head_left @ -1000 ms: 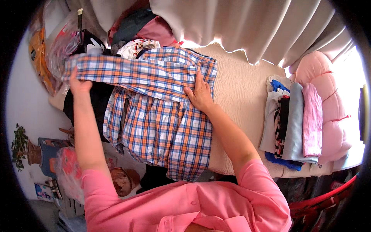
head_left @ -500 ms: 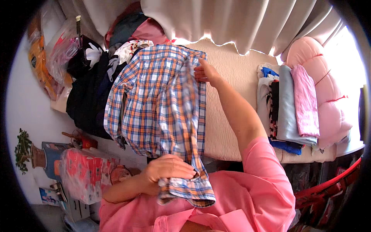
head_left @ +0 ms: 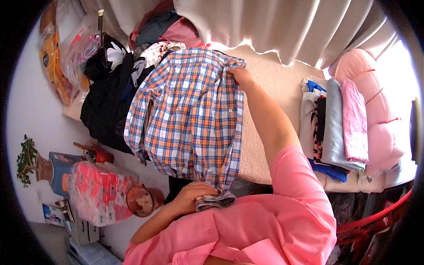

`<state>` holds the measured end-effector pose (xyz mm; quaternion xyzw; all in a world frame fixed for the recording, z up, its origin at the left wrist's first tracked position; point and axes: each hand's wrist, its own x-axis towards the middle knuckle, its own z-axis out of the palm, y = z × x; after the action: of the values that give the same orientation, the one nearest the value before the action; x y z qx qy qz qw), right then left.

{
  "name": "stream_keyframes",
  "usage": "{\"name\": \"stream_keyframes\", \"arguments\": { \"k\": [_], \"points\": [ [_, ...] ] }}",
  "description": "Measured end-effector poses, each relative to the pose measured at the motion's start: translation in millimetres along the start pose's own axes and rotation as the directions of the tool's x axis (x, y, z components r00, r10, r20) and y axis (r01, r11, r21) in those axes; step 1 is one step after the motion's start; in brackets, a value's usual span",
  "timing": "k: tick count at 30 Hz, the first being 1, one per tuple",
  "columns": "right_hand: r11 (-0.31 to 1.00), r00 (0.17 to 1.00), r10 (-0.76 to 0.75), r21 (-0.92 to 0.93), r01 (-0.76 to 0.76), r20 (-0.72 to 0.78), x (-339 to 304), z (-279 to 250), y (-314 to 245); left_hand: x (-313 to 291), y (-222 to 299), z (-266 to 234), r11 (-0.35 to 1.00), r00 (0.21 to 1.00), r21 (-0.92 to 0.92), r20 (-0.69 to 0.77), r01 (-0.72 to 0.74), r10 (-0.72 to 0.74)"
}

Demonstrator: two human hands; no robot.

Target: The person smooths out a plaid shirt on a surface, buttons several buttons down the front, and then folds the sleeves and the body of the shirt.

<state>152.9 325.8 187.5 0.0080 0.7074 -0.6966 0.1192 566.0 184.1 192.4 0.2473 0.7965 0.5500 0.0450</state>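
A plaid shirt [head_left: 185,106] in blue, orange and white lies spread in front of me, its collar end away from me. At its far right corner, near the shoulder, my right hand [head_left: 241,77] has its fingers closed on the cloth. My left hand [head_left: 197,194] grips the shirt's near end close to my body, where the cuff of a sleeve hangs bunched beside the fingers. That sleeve lies folded inward along the right side of the shirt. Part of the left hand's grip is hidden under the cloth.
Folded clothes [head_left: 335,123] are stacked to the right, against a pink cushion [head_left: 366,110]. Dark garments [head_left: 106,106] lie heaped on the left. Below them stand a plastic-wrapped red and white pack [head_left: 99,192] and a brownish bin [head_left: 143,201]. A curtain [head_left: 274,26] hangs behind the beige quilted cover [head_left: 265,106].
My right hand has gone from fingers extended to closed on the shirt's shoulder. The sleeve now lies flatter along the shirt, and its cuff has turned under my left hand.
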Motion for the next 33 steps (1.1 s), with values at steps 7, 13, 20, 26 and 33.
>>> {"name": "stream_keyframes", "arguments": {
  "k": [7,13,20,26,33],
  "points": [
    [0.933,0.977,-0.214,-0.294,0.209,0.014,30.5,4.7,9.7,-22.9,-74.2,34.0,0.855,0.925,0.503,0.372,-0.13,-0.077],
    [0.986,0.996,-0.085,-0.142,0.089,0.035,34.4,6.0,20.4,-37.3,-80.5,20.1,0.694,0.862,0.686,0.47,-0.221,-0.19],
    [0.992,0.98,0.107,0.051,-0.117,0.169,7.2,-3.9,13.1,-11.7,-51.2,-7.7,0.731,0.947,0.682,0.233,0.003,-0.221],
    [0.978,0.961,0.191,0.044,-0.204,0.202,-2.7,2.5,12.2,76.0,-43.8,-39.3,0.819,0.818,0.543,-0.546,0.185,0.177],
    [0.96,0.982,0.073,0.255,-0.117,0.174,-6.7,5.1,14.2,157.8,-82.4,-94.5,0.828,0.662,0.124,-0.67,0.546,-0.336]
  ]
}}
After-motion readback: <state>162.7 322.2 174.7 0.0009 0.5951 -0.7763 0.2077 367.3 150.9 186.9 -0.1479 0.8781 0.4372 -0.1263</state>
